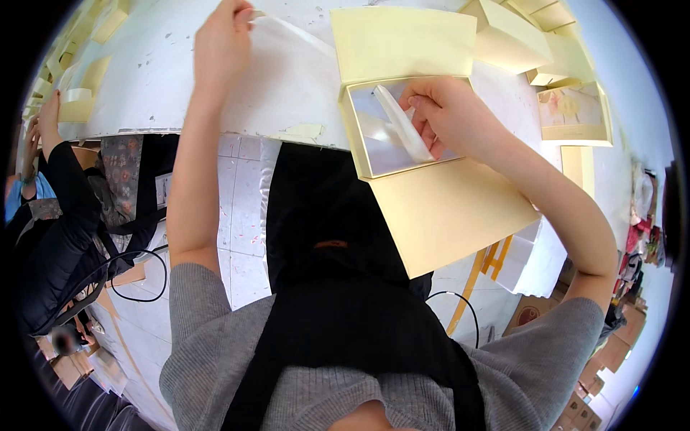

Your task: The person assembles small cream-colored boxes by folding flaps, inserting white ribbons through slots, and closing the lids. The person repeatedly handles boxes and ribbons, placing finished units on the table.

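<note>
A pale yellow gift box [352, 129] lies open at the table's front edge, one flap [402, 43] spread away from me and another [453, 208] towards me. My right hand [453, 118] reaches inside it with curled fingers, closed at a white ribbon-like strip [402, 122] that slants across the light grey interior. Part of the strip is hidden behind the fingertips. Further left, above the table, my left hand [224, 43] is pinched on the end of a thin white ribbon [291, 30], which stretches rightward towards the box's far flap.
More pale yellow boxes [507, 36] stand at the far right, one with a printed picture panel [575, 111] beside them. The white table [158, 79] has scuffs. At the left a co-worker's arm [68, 169] reaches to other yellow boxes [77, 104]. A black cable [165, 276] loops below.
</note>
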`<state>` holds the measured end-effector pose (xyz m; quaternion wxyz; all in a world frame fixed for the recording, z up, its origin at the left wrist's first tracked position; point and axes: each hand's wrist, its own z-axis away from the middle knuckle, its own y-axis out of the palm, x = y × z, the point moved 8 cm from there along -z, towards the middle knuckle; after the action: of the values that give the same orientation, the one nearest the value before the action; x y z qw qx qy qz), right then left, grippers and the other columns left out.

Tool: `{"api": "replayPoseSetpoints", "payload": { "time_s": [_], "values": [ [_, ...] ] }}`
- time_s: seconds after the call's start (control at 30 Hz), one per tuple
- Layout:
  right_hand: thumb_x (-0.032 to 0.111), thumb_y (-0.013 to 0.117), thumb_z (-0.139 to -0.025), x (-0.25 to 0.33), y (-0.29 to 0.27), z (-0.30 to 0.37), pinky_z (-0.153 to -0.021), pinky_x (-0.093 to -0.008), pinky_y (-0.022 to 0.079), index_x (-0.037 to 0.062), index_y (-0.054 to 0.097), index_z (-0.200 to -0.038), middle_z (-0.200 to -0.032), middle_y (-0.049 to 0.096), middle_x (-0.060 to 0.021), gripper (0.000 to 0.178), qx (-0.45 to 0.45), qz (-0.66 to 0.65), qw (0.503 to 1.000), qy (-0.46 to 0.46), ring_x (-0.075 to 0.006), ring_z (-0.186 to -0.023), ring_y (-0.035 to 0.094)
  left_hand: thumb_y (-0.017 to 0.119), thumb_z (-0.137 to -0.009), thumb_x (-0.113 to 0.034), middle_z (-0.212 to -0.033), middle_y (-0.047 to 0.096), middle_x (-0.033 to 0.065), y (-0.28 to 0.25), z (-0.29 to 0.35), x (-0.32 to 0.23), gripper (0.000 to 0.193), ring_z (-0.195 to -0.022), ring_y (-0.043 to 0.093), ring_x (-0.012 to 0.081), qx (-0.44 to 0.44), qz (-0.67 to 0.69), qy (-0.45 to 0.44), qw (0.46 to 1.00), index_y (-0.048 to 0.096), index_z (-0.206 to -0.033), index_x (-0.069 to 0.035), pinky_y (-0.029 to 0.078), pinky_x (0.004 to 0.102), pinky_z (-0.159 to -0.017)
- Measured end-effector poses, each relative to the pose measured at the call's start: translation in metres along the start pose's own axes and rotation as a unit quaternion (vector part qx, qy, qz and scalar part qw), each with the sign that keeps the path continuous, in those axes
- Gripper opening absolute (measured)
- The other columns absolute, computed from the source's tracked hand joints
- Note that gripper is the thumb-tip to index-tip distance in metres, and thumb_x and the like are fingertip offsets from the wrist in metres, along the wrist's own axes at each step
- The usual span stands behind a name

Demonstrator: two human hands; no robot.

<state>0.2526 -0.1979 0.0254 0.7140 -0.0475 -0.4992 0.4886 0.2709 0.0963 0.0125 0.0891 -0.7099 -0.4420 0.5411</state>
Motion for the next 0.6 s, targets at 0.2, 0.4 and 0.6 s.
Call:
{"api": "replayPoseSetpoints", "payload": {
  "time_s": [0.2,0.4,0.6],
  "values": [
    [-0.003,0.057,-0.081,0.021,-0.008,0.003,-0.069,-0.0356,0.052,-0.0033,0.067,-0.087,-0.081,0.067,-0.0151,0.011,-0.01,0.25,0.932,-0.262,-0.027,-0.073,0.065,0.05,-0.096,-0.018,-0.107,0.065,0.0128,0.001,0.009,-0.02,0.022,-0.096,0.063,0.033,0.001,-0.221,0.043,0.974,0.062,-0.111,-0.006,0.048,0.0406,-0.085],
    [0.0,0.064,-0.076,0.033,-0.037,0.016,-0.07,-0.0354,0.052,-0.001,0.067,-0.082,-0.079,0.067,-0.0148,0.006,-0.053,0.321,0.93,-0.172,-0.0294,-0.077,0.066,0.062,-0.086,0.001,-0.099,0.069,0.0056,-0.037,0.07,-0.133,0.02,-0.081,0.066,0.0184,-0.2,-0.051,0.286,0.936,0.065,-0.104,-0.007,0.052,0.0268,-0.066],
    [0.001,0.069,-0.069,0.032,-0.028,0.024,-0.057,-0.0338,0.053,0.0043,0.066,-0.07,-0.069,0.065,-0.0113,0.005,-0.124,0.595,0.774,-0.177,-0.027,-0.069,0.068,0.074,-0.08,-0.013,-0.069,0.064,0.0125,0.047,0.105,-0.179,0.021,-0.056,0.063,0.0253,0.291,0.02,0.162,0.943,0.055,-0.079,-0.003,0.047,0.0307,-0.053]
  ]
}}
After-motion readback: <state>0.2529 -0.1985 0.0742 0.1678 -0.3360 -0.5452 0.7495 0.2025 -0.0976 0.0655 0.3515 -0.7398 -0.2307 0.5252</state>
